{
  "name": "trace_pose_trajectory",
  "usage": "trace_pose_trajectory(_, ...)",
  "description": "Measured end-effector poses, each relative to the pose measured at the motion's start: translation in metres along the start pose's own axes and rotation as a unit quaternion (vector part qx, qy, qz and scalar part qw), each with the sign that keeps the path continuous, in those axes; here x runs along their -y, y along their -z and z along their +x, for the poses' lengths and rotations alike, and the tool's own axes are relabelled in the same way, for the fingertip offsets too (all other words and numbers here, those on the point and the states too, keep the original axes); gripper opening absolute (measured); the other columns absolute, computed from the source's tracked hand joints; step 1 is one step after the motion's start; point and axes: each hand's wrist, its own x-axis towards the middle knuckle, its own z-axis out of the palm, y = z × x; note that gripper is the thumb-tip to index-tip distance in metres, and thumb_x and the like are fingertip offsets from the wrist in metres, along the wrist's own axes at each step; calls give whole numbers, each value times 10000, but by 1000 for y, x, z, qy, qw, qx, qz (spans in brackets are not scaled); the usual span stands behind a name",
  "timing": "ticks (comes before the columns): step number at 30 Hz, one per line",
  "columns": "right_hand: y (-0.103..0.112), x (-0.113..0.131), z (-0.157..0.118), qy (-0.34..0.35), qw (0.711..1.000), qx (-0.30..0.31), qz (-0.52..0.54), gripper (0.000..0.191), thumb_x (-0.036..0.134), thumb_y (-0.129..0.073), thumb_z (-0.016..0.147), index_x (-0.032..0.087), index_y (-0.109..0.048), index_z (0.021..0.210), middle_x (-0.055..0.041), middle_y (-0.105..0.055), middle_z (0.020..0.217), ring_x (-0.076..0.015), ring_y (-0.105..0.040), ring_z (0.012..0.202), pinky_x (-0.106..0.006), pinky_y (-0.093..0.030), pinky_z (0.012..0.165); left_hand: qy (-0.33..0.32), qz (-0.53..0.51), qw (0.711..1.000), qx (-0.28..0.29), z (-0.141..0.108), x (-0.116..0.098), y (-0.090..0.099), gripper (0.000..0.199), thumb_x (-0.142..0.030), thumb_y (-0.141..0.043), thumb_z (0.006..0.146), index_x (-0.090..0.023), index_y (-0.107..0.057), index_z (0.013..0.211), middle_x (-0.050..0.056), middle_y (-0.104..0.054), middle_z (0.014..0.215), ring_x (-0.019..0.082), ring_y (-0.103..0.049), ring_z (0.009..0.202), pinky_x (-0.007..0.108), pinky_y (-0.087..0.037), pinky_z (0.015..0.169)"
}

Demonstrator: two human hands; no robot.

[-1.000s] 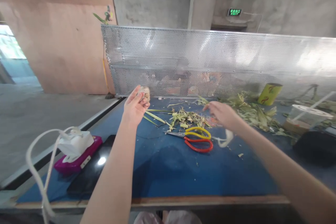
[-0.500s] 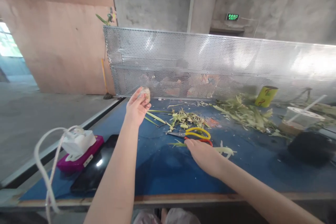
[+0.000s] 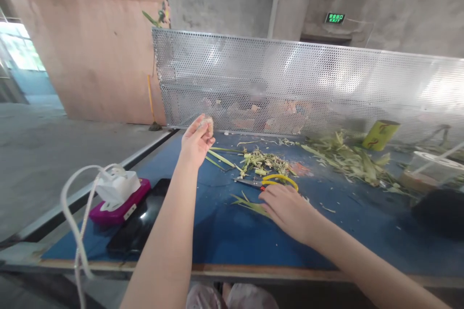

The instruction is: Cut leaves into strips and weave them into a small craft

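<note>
My left hand (image 3: 197, 142) is raised above the far left of the blue table. Its fingers pinch a small pale beige lump (image 3: 209, 126), whose exact kind I cannot make out. My right hand (image 3: 288, 210) is low over the table, fingers curled down over a green corn husk strip (image 3: 250, 204) that sticks out to the left. Scissors (image 3: 281, 181) with yellow and red handles lie just beyond these fingers, which hide most of the red handle. A heap of green plant scraps (image 3: 264, 161) lies behind the scissors.
A corn husk pile (image 3: 348, 157), a yellow-green can (image 3: 380, 135), a lidded cup with straw (image 3: 431, 169) and a dark object (image 3: 440, 212) stand right. Left are a black tablet (image 3: 139, 217) and purple power strip (image 3: 119, 207). A perforated metal screen (image 3: 308, 82) borders the back.
The husk strip has shifted toward me under my right hand, and its pale right end is no longer seen. My left hand keeps its lump. The view has turned slightly left.
</note>
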Motion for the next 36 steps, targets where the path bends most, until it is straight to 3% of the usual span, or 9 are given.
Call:
trace_pose_trajectory(6, -5, -37, 10, -112, 991, 73, 2, 258, 266, -456, 800, 131, -561, 994, -129, -557, 978, -251, -536, 898, -367, -414, 744, 18, 68, 997, 9, -2, 2, -1, 364, -137, -701, 567, -198, -600, 910, -7, -637, 669, 60, -523, 506, 194, -381, 469)
trace_pose_trajectory(9, -8, -43, 11, -123, 988, 96, 13, 275, 276, -493, 771, 141, -549, 1004, -128, -550, 1023, -252, -532, 919, -361, -414, 750, 34, 208, 977, -11, -3, 6, 2, 393, -187, -711, 563, -179, -588, 936, 26, -648, 677, 85, -550, 521, 196, -373, 453)
trace_pose_trajectory(11, -8, -42, 12, -126, 987, 95, 8, 292, 255, -514, 751, 135, -530, 1016, -133, -550, 1035, -253, -522, 947, -349, -410, 761, 42, 331, 943, -3, -4, 8, 3, 417, -213, -716, 559, -157, -584, 951, 52, -654, 674, 111, -574, 537, 202, -373, 448)
trace_pose_trajectory(13, -7, -42, 13, -134, 986, 103, -5, 291, 205, -507, 743, 112, -514, 1019, -148, -554, 1021, -263, -516, 960, -344, -410, 749, 61, 405, 912, 34, -6, 10, 2, 441, -224, -711, 566, -150, -574, 979, 70, -658, 683, 142, -601, 570, 217, -387, 458)
trace_pose_trajectory(17, -3, -42, 17, -124, 983, 136, -8, 318, 96, -470, 719, 92, -493, 1037, -162, -558, 999, -262, -529, 917, -330, -408, 706, 135, 430, 883, 127, -12, 11, -1, 464, -215, -691, 590, -158, -541, 1025, 85, -662, 706, 188, -632, 624, 241, -397, 474)
trace_pose_trajectory(23, 1, -37, 21, -135, 978, 158, -22, 362, -11, -391, 676, 77, -490, 1014, -162, -574, 908, -226, -558, 797, -279, -382, 617, 223, 466, 831, 205, -15, 16, 1, 481, -223, -675, 590, -150, -522, 1040, 90, -668, 722, 157, -602, 511, 220, -328, 420)
trace_pose_trajectory(28, -5, -37, 24, -130, 983, 129, -22, 390, -45, -390, 594, 69, -510, 947, -167, -538, 928, -228, -537, 824, -266, -377, 616, 191, 496, 817, 222, -15, 18, 3, 472, -249, -668, 580, -178, -547, 1031, 56, -671, 693, 110, -528, 452, 241, -366, 464)
trace_pose_trajectory(33, -3, -53, 26, -128, 991, 25, -42, 369, 20, -394, 619, 103, -503, 961, -136, -503, 946, -233, -505, 861, -295, -368, 694, 99, 529, 833, 127, -12, 15, 2, 439, -244, -678, 557, -175, -580, 979, 55, -669, 690, 174, -596, 642, 271, -396, 575)
trace_pose_trajectory(36, 5, -67, 31, -149, 988, 13, -42, 270, 104, -406, 680, 117, -505, 930, -128, -506, 926, -237, -501, 859, -312, -366, 709, 62, 530, 840, 99, -10, 13, 3, 434, -256, -687, 551, -176, -587, 965, 49, -662, 679, 185, -599, 650, 290, -397, 607)
